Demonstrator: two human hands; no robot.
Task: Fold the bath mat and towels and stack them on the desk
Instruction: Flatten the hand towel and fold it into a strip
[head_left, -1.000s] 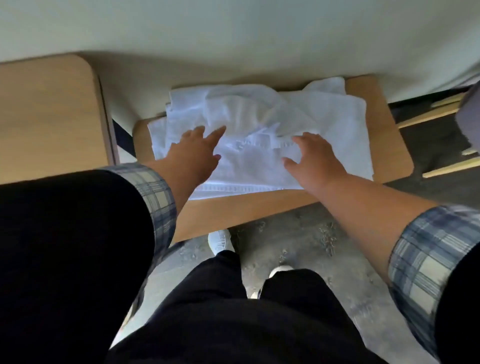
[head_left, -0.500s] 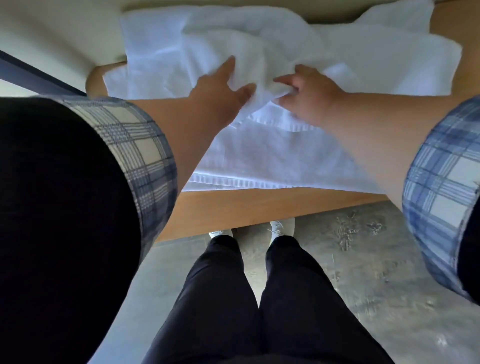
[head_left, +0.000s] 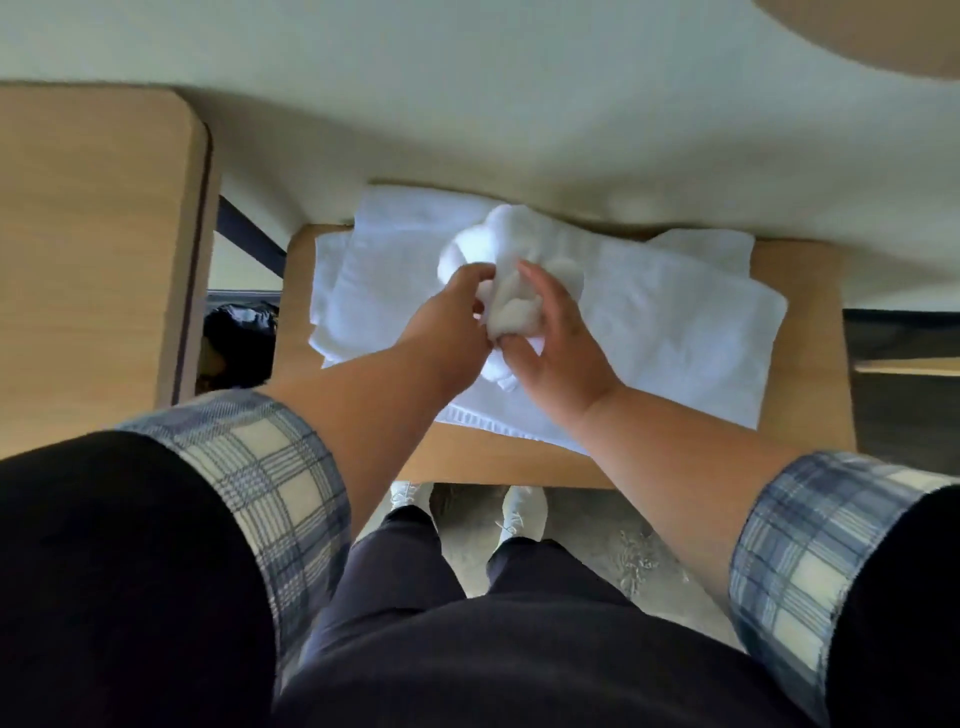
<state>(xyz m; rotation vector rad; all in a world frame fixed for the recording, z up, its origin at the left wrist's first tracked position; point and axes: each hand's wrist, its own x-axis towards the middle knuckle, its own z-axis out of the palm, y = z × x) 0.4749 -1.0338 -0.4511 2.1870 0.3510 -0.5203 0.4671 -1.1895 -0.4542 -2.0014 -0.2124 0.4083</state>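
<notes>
Formerly flat, left hand (head_left: 451, 323) and right hand (head_left: 562, 344) now curled round one bunched towel (head_left: 506, 244); one desk (head_left: 810, 322)

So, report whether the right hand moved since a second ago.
Yes. The right hand shifted left, away from the desk's right edge, and now grips the bunched towel.

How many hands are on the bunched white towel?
2. The left hand grips the bunched towel from its left, the right hand from its right, over the flat white pile on the desk. None looks hidden.
</notes>
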